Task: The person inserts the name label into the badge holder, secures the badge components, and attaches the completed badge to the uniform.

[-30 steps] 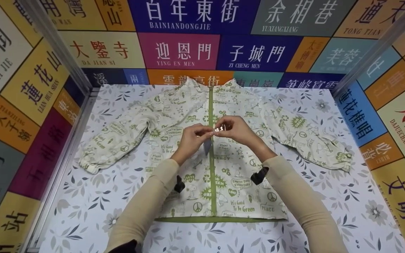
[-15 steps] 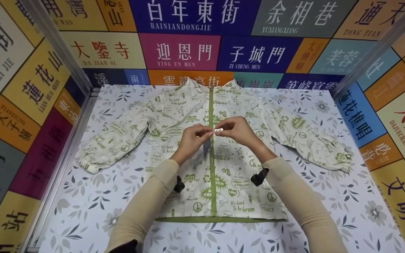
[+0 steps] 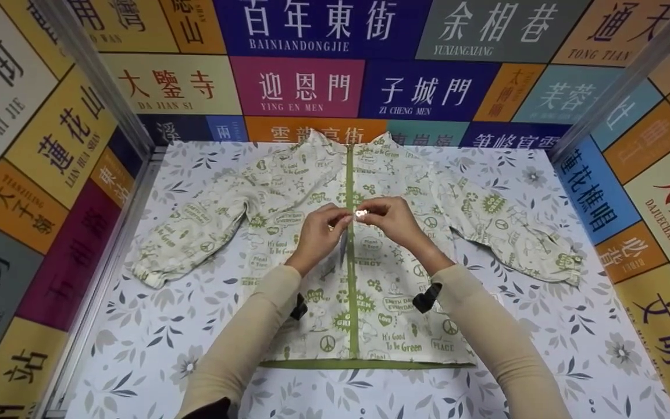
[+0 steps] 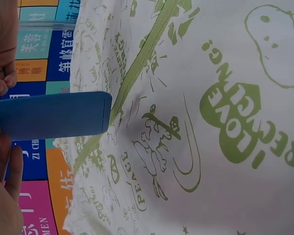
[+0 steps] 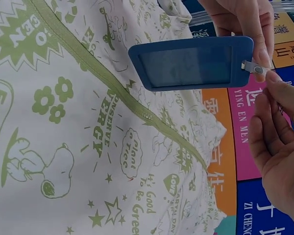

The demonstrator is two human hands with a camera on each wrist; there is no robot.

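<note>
A blue badge holder (image 5: 191, 63) with a clear window hangs between my hands, above a white jacket (image 3: 393, 326) printed in green. Its blue back faces the left wrist view. A clear strap (image 5: 257, 69) with a snap joins its top slot. My left hand (image 3: 319, 233) pinches the strap end at the top of the holder. In my right hand (image 3: 396, 221), finger and thumb pinch a shiny metal clip (image 3: 362, 214) on that strap. Both hands' fingertips meet over the jacket's green zipper (image 3: 351, 279). The fingers partly hide the clip.
The jacket lies flat, front up, both sleeves (image 3: 189, 233) spread, on a table (image 3: 154, 361) covered in a leaf pattern. Printed panels (image 3: 297, 84) stand at the back and both sides, with metal posts (image 3: 99, 75) at the corners.
My hands stay over the zipper with small finger movements. The right fingers have shifted slightly around the clip, and the hanging badge holder has turned to show its edge more.
</note>
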